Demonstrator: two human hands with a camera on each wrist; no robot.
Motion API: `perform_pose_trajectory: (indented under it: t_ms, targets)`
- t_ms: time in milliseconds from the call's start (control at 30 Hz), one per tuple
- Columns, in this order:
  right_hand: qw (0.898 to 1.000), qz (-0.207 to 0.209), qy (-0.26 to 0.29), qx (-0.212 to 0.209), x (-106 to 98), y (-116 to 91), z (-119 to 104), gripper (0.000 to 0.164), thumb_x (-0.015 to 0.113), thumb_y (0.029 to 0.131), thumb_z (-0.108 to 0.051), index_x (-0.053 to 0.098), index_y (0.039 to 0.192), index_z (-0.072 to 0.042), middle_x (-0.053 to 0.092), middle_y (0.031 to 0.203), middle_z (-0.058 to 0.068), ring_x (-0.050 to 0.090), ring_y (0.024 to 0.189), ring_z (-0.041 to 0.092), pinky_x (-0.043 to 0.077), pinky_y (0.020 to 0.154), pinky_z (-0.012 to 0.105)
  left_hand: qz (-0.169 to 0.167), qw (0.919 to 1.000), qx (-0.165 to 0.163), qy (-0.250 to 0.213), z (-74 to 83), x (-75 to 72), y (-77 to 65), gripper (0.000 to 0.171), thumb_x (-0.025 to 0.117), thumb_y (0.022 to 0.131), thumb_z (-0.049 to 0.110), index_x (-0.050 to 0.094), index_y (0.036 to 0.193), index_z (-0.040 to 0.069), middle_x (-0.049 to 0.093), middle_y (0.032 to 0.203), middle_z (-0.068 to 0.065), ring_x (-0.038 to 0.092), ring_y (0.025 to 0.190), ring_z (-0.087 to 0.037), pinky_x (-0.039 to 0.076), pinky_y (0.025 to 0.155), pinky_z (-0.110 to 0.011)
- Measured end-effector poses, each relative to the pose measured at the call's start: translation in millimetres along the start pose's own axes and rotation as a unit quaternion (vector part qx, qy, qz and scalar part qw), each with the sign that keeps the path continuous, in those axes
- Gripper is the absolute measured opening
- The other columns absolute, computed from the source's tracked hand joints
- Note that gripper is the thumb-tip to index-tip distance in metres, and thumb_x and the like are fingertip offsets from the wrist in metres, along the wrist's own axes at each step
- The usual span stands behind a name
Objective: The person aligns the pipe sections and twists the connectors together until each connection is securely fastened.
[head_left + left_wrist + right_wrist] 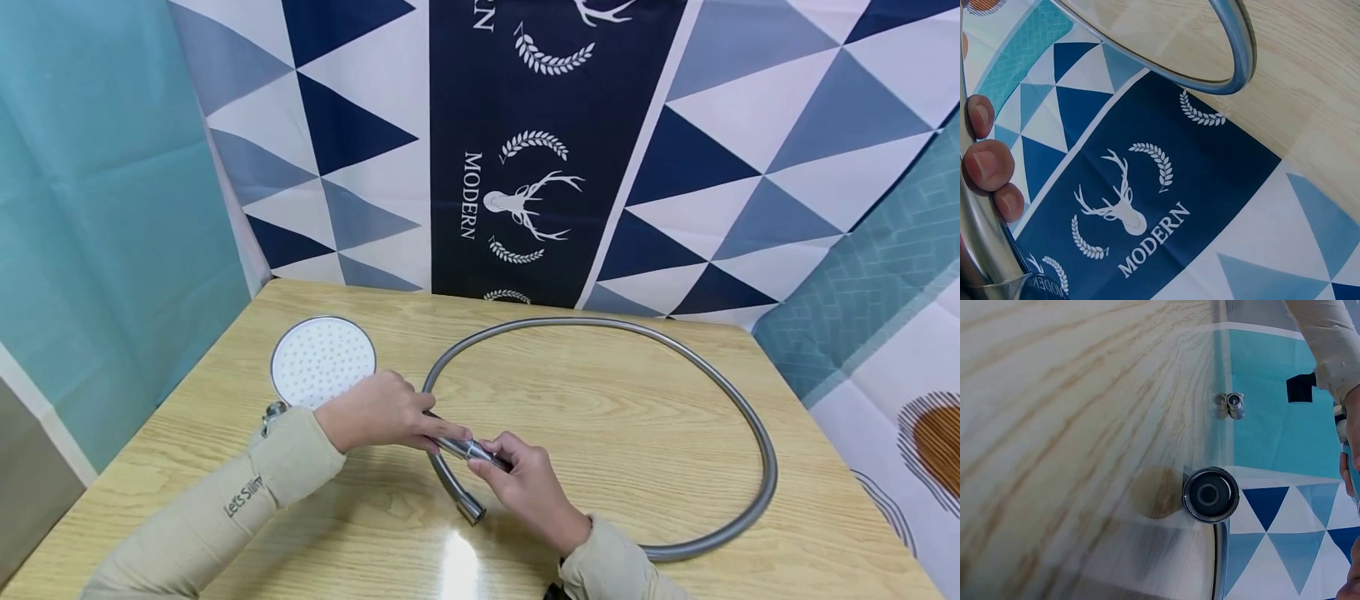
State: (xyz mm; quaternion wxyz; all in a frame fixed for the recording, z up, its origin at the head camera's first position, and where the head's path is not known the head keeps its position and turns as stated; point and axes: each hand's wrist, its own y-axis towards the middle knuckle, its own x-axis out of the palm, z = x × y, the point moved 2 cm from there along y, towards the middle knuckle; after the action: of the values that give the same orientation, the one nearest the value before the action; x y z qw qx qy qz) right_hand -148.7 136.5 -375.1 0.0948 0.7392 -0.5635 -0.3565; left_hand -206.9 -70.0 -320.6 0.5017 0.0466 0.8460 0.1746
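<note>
In the head view, my left hand [397, 408] grips the chrome handle of a shower head [322, 360], whose round white spray face points up beside the wrist. The left wrist view shows fingertips curled over the shiny handle [985, 237]. My right hand [528, 483] pinches a tapered chrome connector [480, 451] at the handle's lower end. A grey metal shower hose [753, 425] loops over the table and passes behind the right forearm. Its loose end [471, 508] lies below the hands; the right wrist view shows that round end [1210, 495] face-on.
A small chrome fitting [274, 410] sits by the left wrist, partly hidden by the sleeve; two round chrome openings [1234, 405] show in the right wrist view. Patterned curtains [510, 150] stand behind the wooden table [600, 417], with teal cloth [112, 208] at the left.
</note>
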Motion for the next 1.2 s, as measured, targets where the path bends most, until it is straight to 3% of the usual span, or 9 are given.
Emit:
perform_pose_trajectory:
  t_ms: [500,667,867,1033,1200]
  targets:
    - [1.000,-0.015,-0.005,0.001,0.8,1.1,0.5,0.009,0.067,0.086,0.004,0.060,0.092,0.005,0.055,0.060,0.001,0.035,0.052,-0.005,0.032,0.039,0.018,0.011,0.9995,0.007,0.028,0.7,-0.3,-1.9,0.046,0.069,0.081,0.053,0.061,0.124,0.039,0.047,0.058,0.008,0.025,0.042,-0.004,0.025,0.040,-0.015]
    - [0.997,-0.034,0.026,0.058,0.4,3.5,-4.1,0.008,0.065,0.089,-0.001,0.059,0.091,0.005,0.053,0.058,0.003,0.034,0.051,-0.003,0.030,0.041,0.018,0.014,0.9991,0.010,0.039,1.5,-0.8,-2.4,0.046,0.069,0.080,0.054,0.060,0.123,0.041,0.045,0.057,0.008,0.024,0.042,-0.003,0.024,0.041,-0.015]
    - [0.982,-0.055,0.075,0.165,0.2,6.8,-4.6,0.012,0.064,0.090,-0.002,0.058,0.088,0.008,0.048,0.058,-0.001,0.033,0.048,0.001,0.026,0.044,0.017,0.003,0.9991,0.010,0.041,1.7,0.9,-3.8,0.046,0.068,0.080,0.054,0.059,0.123,0.041,0.046,0.057,0.008,0.026,0.041,-0.003,0.024,0.041,-0.014]
    - [0.976,-0.051,0.084,0.194,-1.9,7.7,-2.4,0.013,0.064,0.089,0.000,0.058,0.087,0.010,0.049,0.057,-0.001,0.034,0.047,0.001,0.025,0.044,0.017,-0.006,0.9995,0.011,0.030,-0.2,3.0,-1.7,0.042,0.067,0.082,0.053,0.059,0.121,0.039,0.049,0.059,0.008,0.030,0.041,-0.004,0.026,0.041,-0.014]
    - [0.974,-0.044,0.081,0.205,-3.7,7.4,-0.5,0.014,0.064,0.089,-0.001,0.057,0.089,0.010,0.045,0.056,-0.005,0.034,0.046,0.001,0.026,0.044,0.017,0.009,0.9995,0.015,0.028,-3.2,5.4,2.0,0.040,0.066,0.082,0.054,0.059,0.119,0.039,0.048,0.060,0.008,0.030,0.041,-0.004,0.027,0.041,-0.015]
